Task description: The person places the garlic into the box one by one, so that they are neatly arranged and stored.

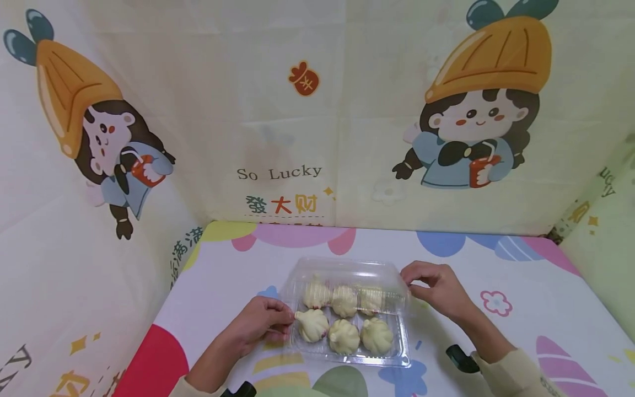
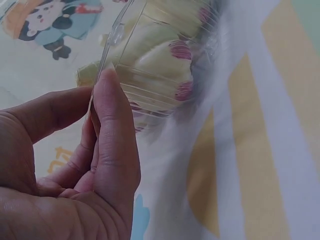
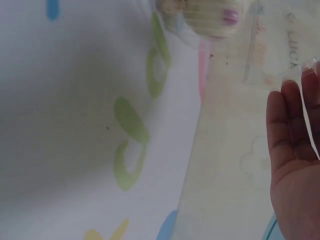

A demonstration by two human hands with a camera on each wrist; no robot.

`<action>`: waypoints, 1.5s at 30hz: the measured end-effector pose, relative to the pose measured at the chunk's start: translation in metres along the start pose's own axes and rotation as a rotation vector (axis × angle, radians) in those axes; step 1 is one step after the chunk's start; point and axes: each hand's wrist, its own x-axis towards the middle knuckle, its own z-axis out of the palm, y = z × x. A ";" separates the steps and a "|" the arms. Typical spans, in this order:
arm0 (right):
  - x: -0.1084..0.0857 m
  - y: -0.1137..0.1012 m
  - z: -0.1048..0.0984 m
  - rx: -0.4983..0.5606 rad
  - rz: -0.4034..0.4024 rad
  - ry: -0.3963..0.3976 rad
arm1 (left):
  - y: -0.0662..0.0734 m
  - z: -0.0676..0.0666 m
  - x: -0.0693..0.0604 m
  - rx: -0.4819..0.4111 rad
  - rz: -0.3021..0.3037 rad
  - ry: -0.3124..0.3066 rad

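A clear plastic container (image 1: 367, 361) holds several whole garlic bulbs (image 1: 344, 336), set in two rows. Its hinged lid (image 1: 347, 267) stands partly raised over the far row. My left hand (image 1: 260, 325) pinches the left rim of the container between thumb and fingers; in the left wrist view, a purple-marked garlic bulb (image 2: 155, 75) shows through the ribbed plastic wall. At the lid's right corner, my right hand (image 1: 439, 289) pinches the lid edge. The right wrist view shows the palm side of the right hand (image 3: 295, 150), fingertips at the clear plastic; the thumb is hidden there.
The table (image 1: 218, 286) has a colourful printed cover. A pale printed cloth (image 1: 278, 127) hangs behind it and at both sides. Dark wrist devices show near each sleeve, one a black piece (image 1: 462, 359) by the right wrist.
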 end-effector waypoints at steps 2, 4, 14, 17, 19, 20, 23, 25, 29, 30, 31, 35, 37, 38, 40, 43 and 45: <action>-0.002 0.001 0.002 0.031 -0.038 0.003 | -0.001 0.000 -0.001 -0.006 -0.002 0.002; -0.005 0.002 0.005 0.040 -0.070 0.010 | -0.001 0.000 -0.001 -0.018 -0.005 0.006; -0.015 0.000 0.018 -0.121 -0.127 0.082 | 0.001 -0.003 0.001 -0.180 -0.061 -0.055; -0.017 0.000 0.019 -0.160 -0.113 0.091 | 0.001 -0.004 0.000 -0.211 -0.056 -0.089; -0.018 0.000 0.019 -0.181 -0.090 0.097 | 0.001 -0.006 -0.001 -0.206 -0.041 -0.108; -0.019 0.000 0.020 -0.193 -0.079 0.101 | 0.000 -0.007 -0.001 -0.197 -0.031 -0.113; -0.020 0.000 0.021 -0.220 -0.063 0.109 | -0.001 -0.008 -0.001 -0.172 -0.007 -0.119; -0.021 0.000 0.021 -0.230 -0.067 0.115 | -0.002 -0.009 -0.001 -0.160 -0.002 -0.115; -0.023 0.002 0.023 -0.236 -0.077 0.127 | -0.003 -0.008 -0.001 -0.145 -0.001 -0.099; -0.023 0.002 0.023 -0.234 -0.080 0.129 | -0.003 -0.008 -0.002 -0.144 0.000 -0.099; -0.024 0.003 0.024 -0.235 -0.081 0.132 | -0.003 -0.009 -0.002 -0.144 0.001 -0.101; -0.025 0.004 0.026 -0.236 -0.084 0.143 | -0.004 -0.011 -0.005 -0.145 0.003 -0.117; -0.026 0.003 0.027 -0.240 -0.086 0.148 | -0.005 -0.012 -0.006 -0.143 -0.001 -0.125; -0.026 0.003 0.027 -0.242 -0.087 0.150 | -0.005 -0.013 -0.008 -0.142 -0.004 -0.133; -0.026 0.002 0.028 -0.252 -0.092 0.153 | -0.006 -0.014 -0.010 -0.143 -0.011 -0.152; -0.027 0.002 0.029 -0.263 -0.098 0.163 | -0.007 -0.015 -0.013 -0.157 -0.018 -0.194; -0.028 0.001 0.030 -0.271 -0.099 0.172 | -0.007 -0.015 -0.015 -0.175 -0.021 -0.226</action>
